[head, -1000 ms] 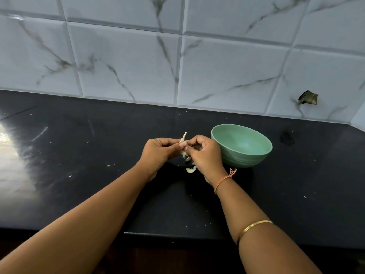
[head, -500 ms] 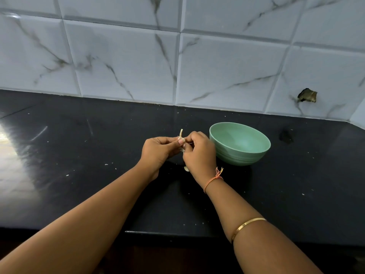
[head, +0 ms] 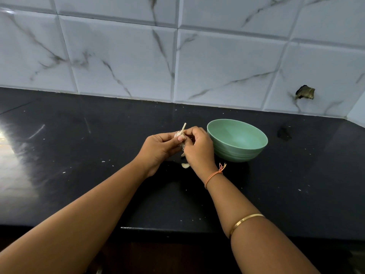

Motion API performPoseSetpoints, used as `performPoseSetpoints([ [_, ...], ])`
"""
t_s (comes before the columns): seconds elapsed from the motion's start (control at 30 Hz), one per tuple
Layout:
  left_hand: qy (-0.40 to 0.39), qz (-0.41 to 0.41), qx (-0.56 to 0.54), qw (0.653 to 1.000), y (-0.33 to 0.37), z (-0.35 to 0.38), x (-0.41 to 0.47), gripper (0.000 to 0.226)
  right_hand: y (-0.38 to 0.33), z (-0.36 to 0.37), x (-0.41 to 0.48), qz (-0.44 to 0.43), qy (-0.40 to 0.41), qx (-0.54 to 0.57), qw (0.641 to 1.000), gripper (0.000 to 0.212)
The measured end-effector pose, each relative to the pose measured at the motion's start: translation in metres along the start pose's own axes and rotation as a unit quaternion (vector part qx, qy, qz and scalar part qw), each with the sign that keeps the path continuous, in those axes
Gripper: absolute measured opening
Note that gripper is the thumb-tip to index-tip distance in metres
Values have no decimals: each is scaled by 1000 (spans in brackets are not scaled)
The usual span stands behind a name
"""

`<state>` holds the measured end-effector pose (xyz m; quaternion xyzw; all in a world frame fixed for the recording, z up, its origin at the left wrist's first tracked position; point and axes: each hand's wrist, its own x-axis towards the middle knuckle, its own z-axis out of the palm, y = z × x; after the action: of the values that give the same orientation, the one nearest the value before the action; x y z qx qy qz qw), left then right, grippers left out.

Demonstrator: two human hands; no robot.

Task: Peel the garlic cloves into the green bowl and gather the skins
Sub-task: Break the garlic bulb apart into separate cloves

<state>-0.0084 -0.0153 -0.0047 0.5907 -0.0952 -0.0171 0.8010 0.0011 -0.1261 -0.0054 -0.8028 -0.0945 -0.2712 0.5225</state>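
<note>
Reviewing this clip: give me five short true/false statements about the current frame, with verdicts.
1. The left hand and the right hand both grip the garlic. True.
2. A bowl sits left of both hands. False: the green bowl stands to the right of the right hand.
3. Several peeled cloves lie in the bowl. False: no cloves show inside it.
4. A pale garlic piece lies on the counter below the hands. True.
5. A thread is tied on the left wrist. False: the orange thread is on the right wrist.
</note>
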Motion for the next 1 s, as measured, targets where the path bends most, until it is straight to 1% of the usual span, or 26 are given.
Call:
performPoseSetpoints([
  [0.17,18,2,-14,1000,2,1,-1,18,-2,1,0,-4,13,-3,1000,9],
  [0.23,34,-1,-14,999,2,0,-1,16,-3,0,-1,-8,19,-6,1000,6],
  [0.3,51,-3,-18,999,2,-1,-1,14,-3,-1,-2,-9,27,-4,1000,8],
  [0.5,43,-7,-12,999,1,0,2,15,0,3,-2,33,21,22,999,1],
  [0.6,69,-12,-19,997,2,-2,4,15,-1,-3,-1,55,18,63,996,13],
  [0.67,80,-16,-26,996,4,-2,5,21,-3,-6,-2,84,1,91,992,17],
  [0.7,79,-17,-26,996,4,-2,5,23,-1,-6,-2,92,-9,86,992,17],
  [0.8,74,-13,-31,997,5,-2,4,26,5,-4,-4,75,-48,4,996,17],
  [0.87,72,-9,-28,997,6,-3,3,25,5,-4,-6,79,-80,-36,993,22],
  [0.93,68,-3,-31,997,5,-3,2,22,2,-4,-6,77,-74,-37,994,28],
  [1.0,69,2,-38,997,4,-3,2,19,-1,-5,-4,67,-38,-11,997,25],
])
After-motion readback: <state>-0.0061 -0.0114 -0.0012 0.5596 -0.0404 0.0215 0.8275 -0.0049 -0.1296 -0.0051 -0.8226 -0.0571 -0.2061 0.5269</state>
